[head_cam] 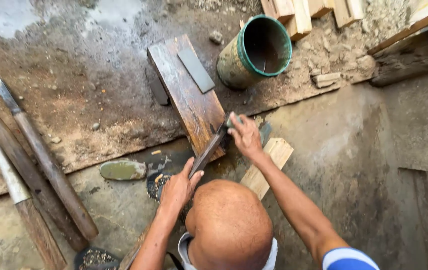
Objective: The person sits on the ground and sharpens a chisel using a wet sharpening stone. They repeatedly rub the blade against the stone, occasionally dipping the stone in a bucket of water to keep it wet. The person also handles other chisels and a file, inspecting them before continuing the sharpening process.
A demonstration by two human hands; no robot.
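My left hand (176,187) grips the handle end of a long dark blade (208,152). The blade slants up to the near end of a wet dark wooden plank (186,95). My right hand (246,136) presses its fingers on the blade's far end, at the plank's near right corner. A flat grey sharpening stone (196,70) lies farther up the plank, apart from both hands. A pale wood block (274,152) sits under my right wrist. A bare head fills the bottom middle of the view.
A green-rimmed bucket (254,52) stands tilted just right of the plank. Three long wooden-handled tools (44,160) lie at the left. A muddy sandal (122,170) rests near my left hand. Cut timber pieces (299,15) lie at the top, and a concrete step (414,125) is on the right.
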